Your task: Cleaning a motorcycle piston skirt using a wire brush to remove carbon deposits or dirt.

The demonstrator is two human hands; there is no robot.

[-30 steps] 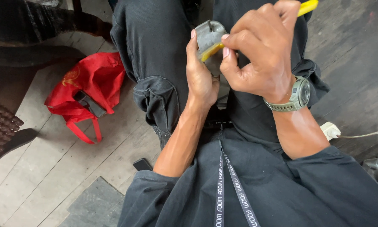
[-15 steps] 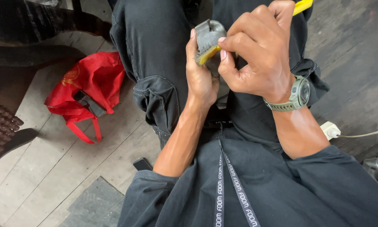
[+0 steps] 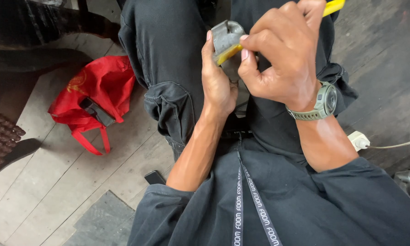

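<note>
Both hands (image 3: 259,68) hide most of grey part (image 3: 225,36) w/ yellow tool (image 3: 228,53).

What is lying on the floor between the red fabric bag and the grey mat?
In the head view, only bare wooden floorboards lie between the red fabric bag and the grey mat. A small black flat object lies off to the side, beside the person's leg.

Red fabric bag (image 3: 95,98) with red handles lies on the pale wooden plank floor (image 3: 54,182), a dark strap clip on top of it. Small black flat device (image 3: 155,176) on the floor near the grey mat (image 3: 100,223). White plug adapter (image 3: 359,140) with pale cable on darker boards. Dark woven chair edge (image 3: 2,141) beside the bag.
</note>
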